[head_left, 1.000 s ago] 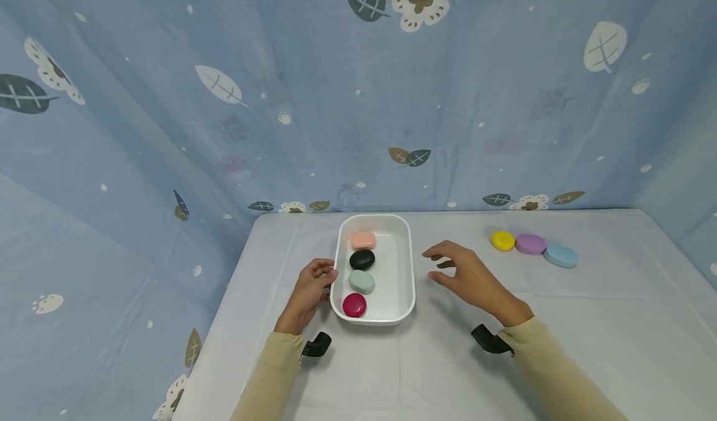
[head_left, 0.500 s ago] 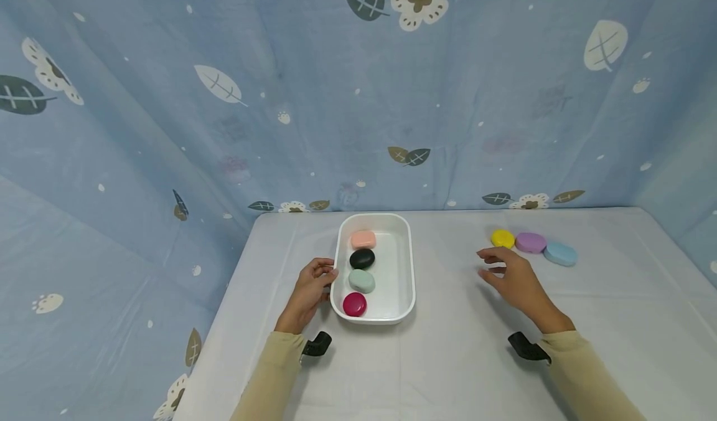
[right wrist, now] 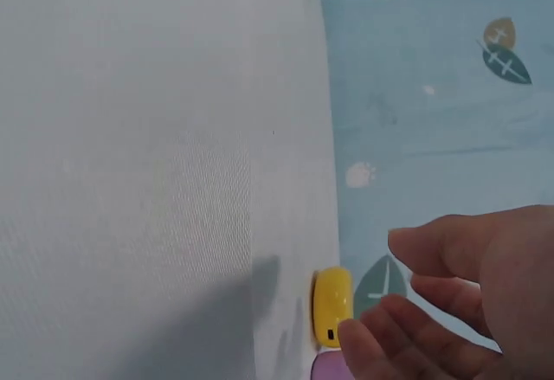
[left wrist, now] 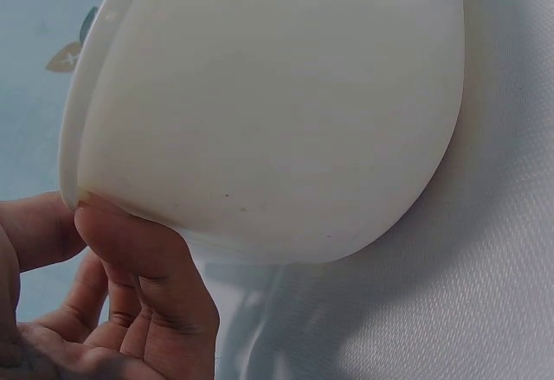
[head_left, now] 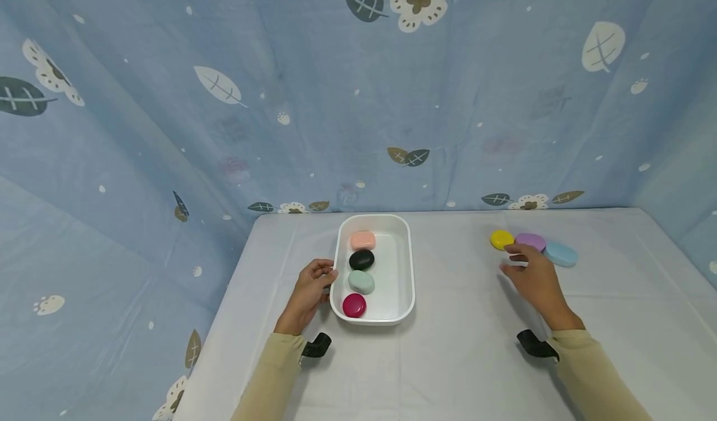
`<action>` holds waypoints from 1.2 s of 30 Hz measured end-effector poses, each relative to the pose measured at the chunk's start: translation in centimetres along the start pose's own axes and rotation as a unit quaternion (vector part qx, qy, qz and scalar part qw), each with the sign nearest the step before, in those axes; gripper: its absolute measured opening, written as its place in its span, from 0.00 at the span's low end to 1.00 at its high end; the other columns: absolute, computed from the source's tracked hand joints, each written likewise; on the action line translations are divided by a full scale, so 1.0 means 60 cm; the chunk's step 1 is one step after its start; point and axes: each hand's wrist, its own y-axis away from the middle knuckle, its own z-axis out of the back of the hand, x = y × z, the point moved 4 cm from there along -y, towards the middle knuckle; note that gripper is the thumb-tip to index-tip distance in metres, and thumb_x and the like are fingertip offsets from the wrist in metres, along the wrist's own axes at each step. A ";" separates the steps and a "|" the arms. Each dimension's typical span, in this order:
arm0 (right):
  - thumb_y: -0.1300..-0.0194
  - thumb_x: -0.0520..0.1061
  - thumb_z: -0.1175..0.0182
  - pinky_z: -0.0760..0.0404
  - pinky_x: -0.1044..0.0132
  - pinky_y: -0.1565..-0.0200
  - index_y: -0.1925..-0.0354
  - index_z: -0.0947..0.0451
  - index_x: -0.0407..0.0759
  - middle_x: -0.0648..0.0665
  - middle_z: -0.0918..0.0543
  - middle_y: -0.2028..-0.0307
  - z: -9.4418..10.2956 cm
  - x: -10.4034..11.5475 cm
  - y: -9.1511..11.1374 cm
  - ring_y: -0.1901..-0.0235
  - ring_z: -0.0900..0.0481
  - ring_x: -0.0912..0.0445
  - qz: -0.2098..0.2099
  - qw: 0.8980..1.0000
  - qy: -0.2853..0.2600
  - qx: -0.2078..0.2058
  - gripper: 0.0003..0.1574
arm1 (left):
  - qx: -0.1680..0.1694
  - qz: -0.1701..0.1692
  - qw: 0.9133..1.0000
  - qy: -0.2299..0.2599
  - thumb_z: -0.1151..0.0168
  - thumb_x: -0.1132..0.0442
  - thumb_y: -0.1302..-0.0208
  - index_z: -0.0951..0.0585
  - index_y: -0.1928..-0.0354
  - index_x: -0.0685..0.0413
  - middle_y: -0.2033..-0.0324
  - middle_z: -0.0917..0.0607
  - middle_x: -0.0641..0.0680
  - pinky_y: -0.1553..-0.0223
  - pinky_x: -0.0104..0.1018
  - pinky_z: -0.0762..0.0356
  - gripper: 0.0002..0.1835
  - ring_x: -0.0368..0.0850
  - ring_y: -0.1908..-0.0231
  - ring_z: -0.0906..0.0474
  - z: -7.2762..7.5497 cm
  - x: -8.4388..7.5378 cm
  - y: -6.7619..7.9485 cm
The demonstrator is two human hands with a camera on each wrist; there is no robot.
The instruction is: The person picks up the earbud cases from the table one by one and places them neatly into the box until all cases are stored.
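My left hand holds the left rim of a white plastic tray, its thumb and a finger at the edge in the left wrist view. Inside the tray, down its left side, lie a pink rounded block, a black oval, a pale green oval and a crimson disc, all soap-like. My right hand, fingers loosely bent and holding nothing, hovers by a glossy yellow disc and a purple oval, which it partly covers. A light blue oval lies right of them.
The table has a white cloth. A blue patterned curtain hangs behind and at the sides. The yellow disc shows a small black mark in the right wrist view. Black mounts sit at both wrists.
My right hand has moved right, from beside the tray to the yellow and purple pieces. The left hand and tray have stayed in place.
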 end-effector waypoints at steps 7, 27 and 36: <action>0.32 0.29 0.34 0.20 0.35 0.43 0.35 0.30 0.20 0.21 0.24 0.39 0.001 -0.006 -0.011 0.43 0.23 0.28 -0.020 1.000 0.009 -0.012 0.30 | 0.001 0.004 1.000 0.005 0.41 0.68 0.22 0.25 0.39 0.62 0.55 0.21 0.55 0.67 0.35 0.20 0.14 0.45 0.63 0.20 0.003 0.004 -0.004; 0.31 0.32 0.34 0.23 0.33 0.40 0.30 0.35 0.20 0.19 0.27 0.38 -0.019 -0.020 -0.048 0.41 0.27 0.28 -0.057 0.997 0.038 0.019 0.36 | 0.007 -0.002 1.000 0.005 0.41 0.67 0.21 0.26 0.38 0.64 0.53 0.21 0.58 0.69 0.34 0.22 0.15 0.45 0.62 0.21 0.001 0.001 -0.001; 0.33 0.30 0.34 0.24 0.34 0.38 0.30 0.35 0.21 0.19 0.30 0.36 -0.027 -0.021 -0.065 0.38 0.29 0.27 -0.049 0.998 0.029 0.030 0.37 | 0.006 -0.005 1.000 0.009 0.41 0.67 0.21 0.26 0.38 0.64 0.56 0.22 0.54 0.69 0.35 0.22 0.15 0.46 0.62 0.22 0.001 -0.002 0.000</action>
